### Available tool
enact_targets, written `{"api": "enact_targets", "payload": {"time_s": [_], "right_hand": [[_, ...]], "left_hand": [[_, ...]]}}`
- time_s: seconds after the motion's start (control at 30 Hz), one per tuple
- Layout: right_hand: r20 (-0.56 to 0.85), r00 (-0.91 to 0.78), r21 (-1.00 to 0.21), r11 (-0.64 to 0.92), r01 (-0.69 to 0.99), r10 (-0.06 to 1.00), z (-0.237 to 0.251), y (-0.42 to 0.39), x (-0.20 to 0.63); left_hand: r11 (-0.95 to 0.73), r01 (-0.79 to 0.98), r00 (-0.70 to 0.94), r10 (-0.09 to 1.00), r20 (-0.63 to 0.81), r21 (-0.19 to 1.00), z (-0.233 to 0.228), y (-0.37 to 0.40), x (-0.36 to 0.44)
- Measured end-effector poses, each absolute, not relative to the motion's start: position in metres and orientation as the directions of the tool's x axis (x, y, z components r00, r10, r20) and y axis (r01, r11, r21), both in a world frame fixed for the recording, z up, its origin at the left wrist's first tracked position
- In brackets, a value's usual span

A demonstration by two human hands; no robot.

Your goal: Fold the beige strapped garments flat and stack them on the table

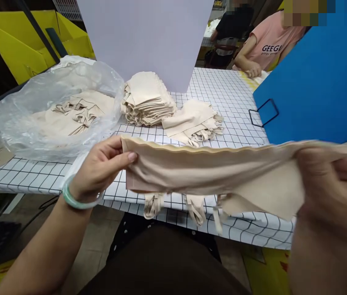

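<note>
Here your left hand [101, 168] and right hand [330, 184] each pinch 1 end of the beige cloth [210, 172], pulling it taut between them above the table [231, 94] edge, straps dangling below your grip.

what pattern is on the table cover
White with a thin black grid, on the table cover; the head view shows it.
</note>
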State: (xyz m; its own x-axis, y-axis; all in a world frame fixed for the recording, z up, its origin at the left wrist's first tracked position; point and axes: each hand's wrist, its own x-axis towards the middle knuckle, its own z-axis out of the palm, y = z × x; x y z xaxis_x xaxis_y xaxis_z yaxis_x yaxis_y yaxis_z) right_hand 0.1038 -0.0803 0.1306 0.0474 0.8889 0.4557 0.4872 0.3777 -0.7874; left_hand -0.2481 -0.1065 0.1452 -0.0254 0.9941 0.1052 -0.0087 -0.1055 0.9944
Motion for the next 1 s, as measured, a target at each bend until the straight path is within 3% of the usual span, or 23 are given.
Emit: {"api": "enact_targets", "payload": {"time_s": [0.1, 0.17, 0.23, 0.37, 0.6, 0.77, 0.9, 1.0], "right_hand": [[0.283, 0.233, -0.917, 0.192, 0.348, 0.93, 0.097, -0.08, 0.084], [0.103, 0.153, -0.954, 0.055, 0.293, 0.983, 0.067, -0.067, 0.074], [0.029, 0.089, -0.944, -0.002, 0.33, 0.996, 0.037, -0.054, 0.068], [0.059, 0.074, -0.853, 0.012, 0.522, 0.996, 0.003, -0.046, 0.066], [0.163, 0.184, -0.833, 0.036, 0.552, 0.969, 0.016, -0.039, 0.059], [0.073, 0.101, -0.734, -0.015, 0.679, 0.992, 0.002, -0.023, 0.055], [0.134, 0.123, -0.696, 0.005, 0.718, 0.983, -0.005, -0.021, 0.054], [0.164, 0.105, -0.586, 0.011, 0.81, 0.981, -0.008, -0.02, 0.053]], "left_hand": [[0.056, -0.04, 0.023, 0.998, -0.055, 0.998, 0.103, -0.108, -0.252], [0.159, -0.037, 0.021, 0.987, -0.159, 0.987, 0.071, -0.097, -0.252], [0.243, 0.002, -0.047, 0.969, -0.243, 0.97, 0.041, -0.083, -0.252], [0.291, 0.091, -0.155, 0.949, -0.275, 0.952, 0.015, -0.069, -0.253], [0.266, 0.092, -0.205, 0.948, -0.243, 0.96, 0.025, -0.062, -0.255], [0.314, 0.112, -0.26, 0.925, -0.277, 0.943, 0.015, -0.051, -0.255], [0.288, 0.067, -0.268, 0.927, -0.261, 0.955, 0.011, -0.05, -0.257], [0.265, 0.117, -0.283, 0.933, -0.224, 0.957, 0.008, -0.049, -0.258]]}}
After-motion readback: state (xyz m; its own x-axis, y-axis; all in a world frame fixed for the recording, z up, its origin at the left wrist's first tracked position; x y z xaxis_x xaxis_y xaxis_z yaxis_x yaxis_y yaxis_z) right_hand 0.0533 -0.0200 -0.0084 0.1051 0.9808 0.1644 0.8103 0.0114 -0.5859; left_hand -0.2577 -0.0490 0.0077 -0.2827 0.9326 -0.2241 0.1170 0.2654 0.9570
